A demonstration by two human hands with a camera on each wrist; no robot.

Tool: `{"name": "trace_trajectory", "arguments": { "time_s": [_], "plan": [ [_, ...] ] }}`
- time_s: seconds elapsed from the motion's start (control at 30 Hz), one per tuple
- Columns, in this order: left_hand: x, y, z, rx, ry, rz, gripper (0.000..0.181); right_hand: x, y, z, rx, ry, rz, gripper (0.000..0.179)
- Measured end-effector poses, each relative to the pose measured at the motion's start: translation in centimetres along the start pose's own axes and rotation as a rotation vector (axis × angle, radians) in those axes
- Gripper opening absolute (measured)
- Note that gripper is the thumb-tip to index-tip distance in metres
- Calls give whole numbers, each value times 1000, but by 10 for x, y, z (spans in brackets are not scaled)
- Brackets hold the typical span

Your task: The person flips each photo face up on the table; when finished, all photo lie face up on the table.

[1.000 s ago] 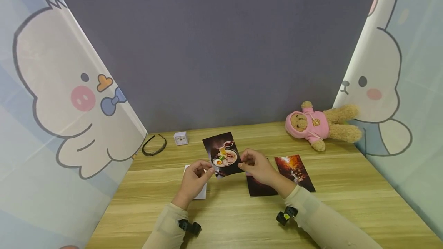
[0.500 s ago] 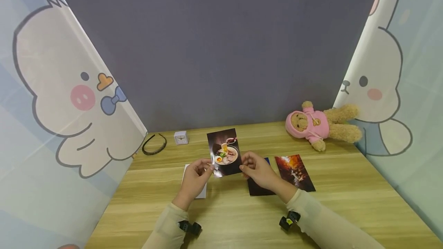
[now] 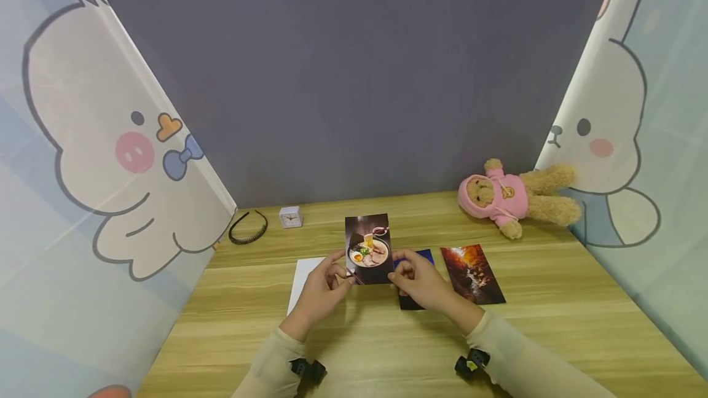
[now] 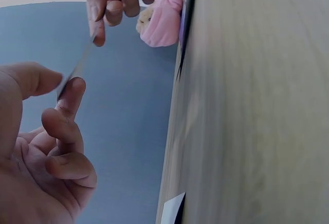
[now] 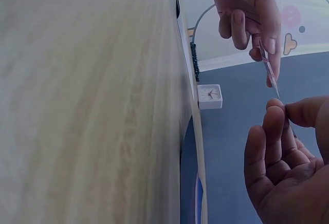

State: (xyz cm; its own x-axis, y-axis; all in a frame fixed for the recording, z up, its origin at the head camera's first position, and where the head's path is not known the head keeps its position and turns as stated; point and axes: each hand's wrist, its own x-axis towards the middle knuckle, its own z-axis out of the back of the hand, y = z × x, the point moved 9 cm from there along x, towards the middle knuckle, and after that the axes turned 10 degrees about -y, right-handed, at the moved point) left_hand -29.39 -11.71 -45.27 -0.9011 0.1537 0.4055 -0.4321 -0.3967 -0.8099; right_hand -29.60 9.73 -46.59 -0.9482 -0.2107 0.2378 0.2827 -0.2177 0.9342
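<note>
A photo print of a ramen bowl (image 3: 369,238) is held up above the table in the head view, standing nearly upright with its picture facing the camera. My left hand (image 3: 319,292) pinches its lower left edge between thumb and fingertips. At the lower right edge, my right hand (image 3: 423,282) grips it the same way. Both wrist views show the print edge-on as a thin strip (image 4: 77,70) between the two hands. Behind the right hand lies a dark blue print (image 3: 412,301), partly covered. A white sheet (image 3: 301,275) sits behind the left hand.
An orange and dark print (image 3: 472,275) lies to the right on the wooden table (image 3: 376,349). Farther back are a black headband (image 3: 249,238), a small white clock (image 3: 291,217) and a teddy bear in a pink hoodie (image 3: 506,196). A grey panel (image 3: 354,78) rises behind.
The ramen print has shifted right and straightened from a leftward tilt to nearly upright. Both hands moved a little right with it, keeping their pinch. More of the white sheet shows.
</note>
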Motion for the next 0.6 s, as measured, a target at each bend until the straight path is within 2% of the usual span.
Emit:
{"name": "trace_trajectory", "arguments": {
  "time_s": [0.13,0.33,0.6],
  "plan": [
    [-4,4,1,-18,10,27,64,-2,-2,-1,-12,6,-4,46],
    [-8,11,-3,-42,54,64,65,-5,-9,-1,39,-1,-36,52],
    [-6,20,-5,0,133,105,66,-4,-11,-1,-28,4,-37,52]
  ]
}}
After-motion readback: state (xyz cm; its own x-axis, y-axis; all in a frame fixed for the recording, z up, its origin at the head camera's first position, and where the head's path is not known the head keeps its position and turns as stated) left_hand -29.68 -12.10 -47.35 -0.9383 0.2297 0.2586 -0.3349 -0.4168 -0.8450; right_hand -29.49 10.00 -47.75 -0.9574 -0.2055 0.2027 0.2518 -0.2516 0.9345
